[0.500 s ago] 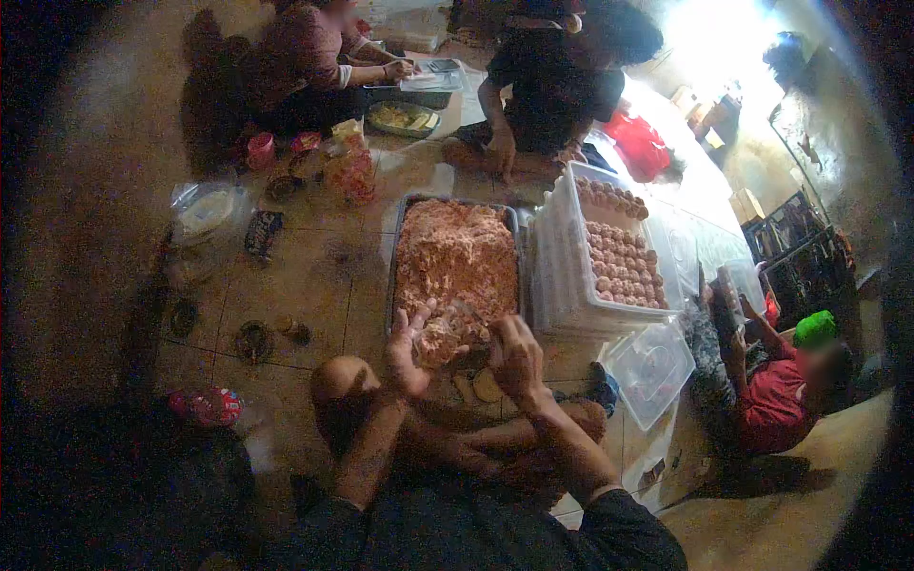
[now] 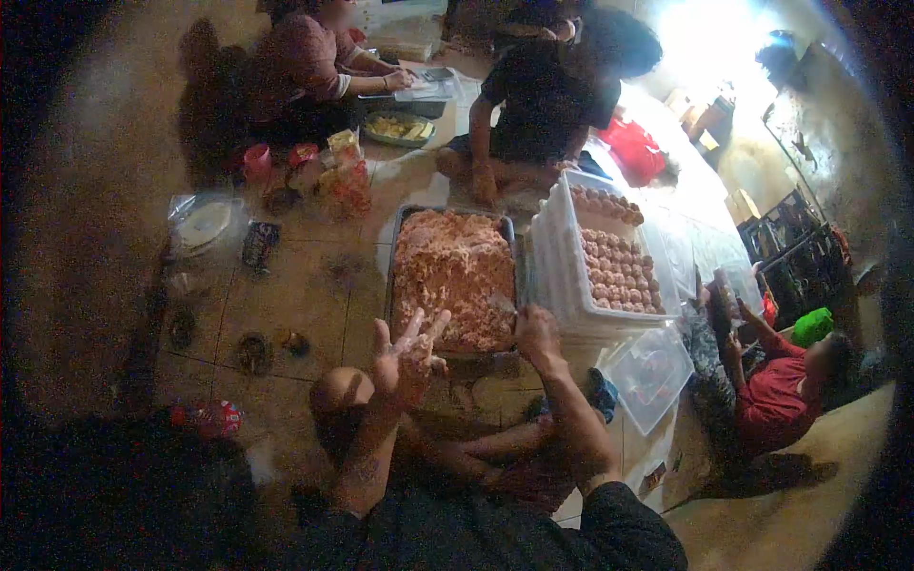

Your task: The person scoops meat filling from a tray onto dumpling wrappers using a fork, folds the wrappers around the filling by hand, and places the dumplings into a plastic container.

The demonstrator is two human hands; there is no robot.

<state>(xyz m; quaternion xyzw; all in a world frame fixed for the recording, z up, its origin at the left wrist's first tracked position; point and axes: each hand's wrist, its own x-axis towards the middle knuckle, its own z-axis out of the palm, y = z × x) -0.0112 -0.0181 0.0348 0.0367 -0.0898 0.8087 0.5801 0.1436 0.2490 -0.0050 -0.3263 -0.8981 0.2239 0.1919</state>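
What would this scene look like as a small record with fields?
Left hand: left hand spread open by the tray's near edge
Right hand: right hand closed near the tray's right side; grip unclear
Tray: deep tray holding reddish mixture
Beside it: white container with rows of balls
Floor: clear lid
Others nearby: person in red, person in black

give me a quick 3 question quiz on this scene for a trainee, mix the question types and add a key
1. Where is the box of balls, relative to the tray of reddish mixture?
A) to its left
B) to its right
C) inside it

2. True or false: the person's left hand is buried in the mixture with its fingers curled shut.

3. Fill in the blank: the balls sit in the top box of a ____.

Key: 1. B; 2. false; 3. stack
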